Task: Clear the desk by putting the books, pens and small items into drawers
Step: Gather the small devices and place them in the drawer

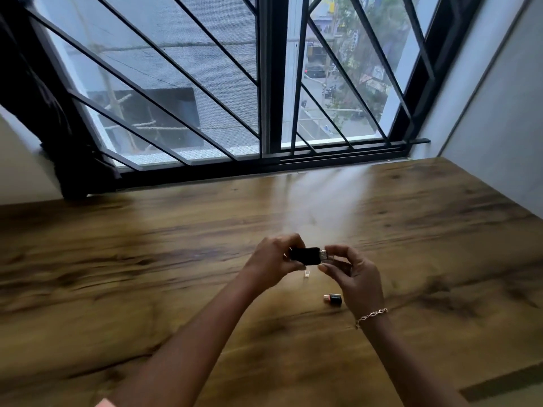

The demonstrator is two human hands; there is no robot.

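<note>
Left hand [271, 259] grips black USB stick [305, 256] by the body, held above desk [147, 259]. Right hand [357, 277] pinches its metal end; detail blurred. On desk beneath: clear cap [306, 274], adapter [333, 299], apart. Far edge meets barred window [264, 83]; wall [499, 127] bounds right. Wood top runs wide on both sides.

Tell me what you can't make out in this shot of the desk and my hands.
Head view only:
No drawers in frame; the bottom edge cuts off the front of the desk.
The black USB stick: the left hand hides one end, and the right hand covers the plug tip.
The small clear piece below it: too small and blurred to identify.
The black-and-copper adapter: print too small to read.
</note>
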